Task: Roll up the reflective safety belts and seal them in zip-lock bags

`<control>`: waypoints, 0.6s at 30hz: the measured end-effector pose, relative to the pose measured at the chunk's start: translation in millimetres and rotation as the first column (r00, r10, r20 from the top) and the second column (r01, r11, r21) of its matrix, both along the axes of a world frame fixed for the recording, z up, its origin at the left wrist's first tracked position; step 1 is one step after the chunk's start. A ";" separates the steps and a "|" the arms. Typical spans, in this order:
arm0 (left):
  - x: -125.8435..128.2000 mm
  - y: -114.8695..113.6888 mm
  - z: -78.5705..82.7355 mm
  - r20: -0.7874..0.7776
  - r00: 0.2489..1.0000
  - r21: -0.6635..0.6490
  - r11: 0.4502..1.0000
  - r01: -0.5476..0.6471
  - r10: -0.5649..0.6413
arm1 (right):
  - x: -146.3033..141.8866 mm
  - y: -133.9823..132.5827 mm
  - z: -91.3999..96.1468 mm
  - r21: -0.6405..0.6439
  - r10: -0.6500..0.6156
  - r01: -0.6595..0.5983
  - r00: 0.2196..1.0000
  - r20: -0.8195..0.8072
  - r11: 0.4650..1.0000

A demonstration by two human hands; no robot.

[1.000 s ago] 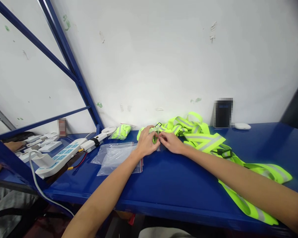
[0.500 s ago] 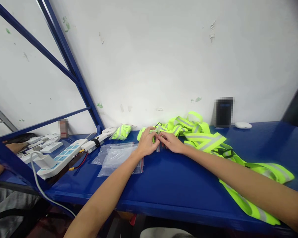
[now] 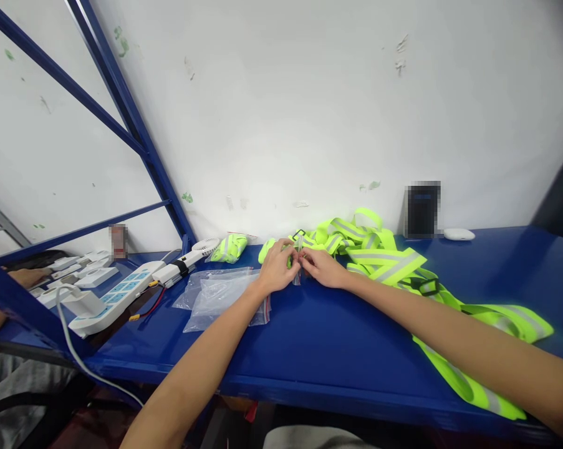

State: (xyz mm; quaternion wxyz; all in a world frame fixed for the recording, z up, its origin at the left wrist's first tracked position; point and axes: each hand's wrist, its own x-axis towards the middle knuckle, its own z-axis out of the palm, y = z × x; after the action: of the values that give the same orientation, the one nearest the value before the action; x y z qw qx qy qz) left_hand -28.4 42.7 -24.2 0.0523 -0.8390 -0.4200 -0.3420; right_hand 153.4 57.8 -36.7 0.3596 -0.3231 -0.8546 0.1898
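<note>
At the middle of the blue table, my left hand [image 3: 277, 267] and my right hand [image 3: 324, 267] meet with fingertips pinched on a clear zip bag [image 3: 297, 278]. Much of the bag is hidden behind the fingers. Neon-yellow material shows behind and between the hands; how much of it lies inside the bag I cannot tell. To the right spreads a loose pile of neon-yellow reflective straps [image 3: 388, 265] with black buckles, partly under my right forearm. Flat clear zip bags [image 3: 222, 302] lie beside my left forearm. A filled bag of folded yellow strap [image 3: 229, 248] rests near the wall.
A white power strip [image 3: 122, 296], a small white fan [image 3: 205, 247] and a cable stand at left by the blue frame post [image 3: 143, 134]. Beyond it are white boxes [image 3: 96, 277] and another person's hand [image 3: 28, 277]. A blurred dark object [image 3: 421, 212] leans on the wall beside a white case [image 3: 459, 234].
My fingers have shifted slightly at the bag, the right fingertips a little apart from the left. The straps and flat bags have stayed in place; the view has tilted slightly.
</note>
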 end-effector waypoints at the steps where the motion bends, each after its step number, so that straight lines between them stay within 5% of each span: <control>1: -0.3 0.1 0.0 0.002 1.000 -0.003 1.000 0.003 -0.003 | 0.2 -0.2 0.3 -0.004 0.002 -0.002 1.000 -0.002 1.000; 18: -9.8 3.6 2.7 -0.040 0.992 -0.037 0.992 0.120 -0.122 | 1.1 2.7 -2.1 -0.003 0.020 -0.020 1.000 0.013 1.000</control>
State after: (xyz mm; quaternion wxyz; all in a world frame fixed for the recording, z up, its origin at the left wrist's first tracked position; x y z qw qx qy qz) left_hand -38.2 46.3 -21.5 0.0259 -0.8707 -0.3730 -0.3195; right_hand 154.5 60.6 -38.7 0.3517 -0.3164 -0.8597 0.1926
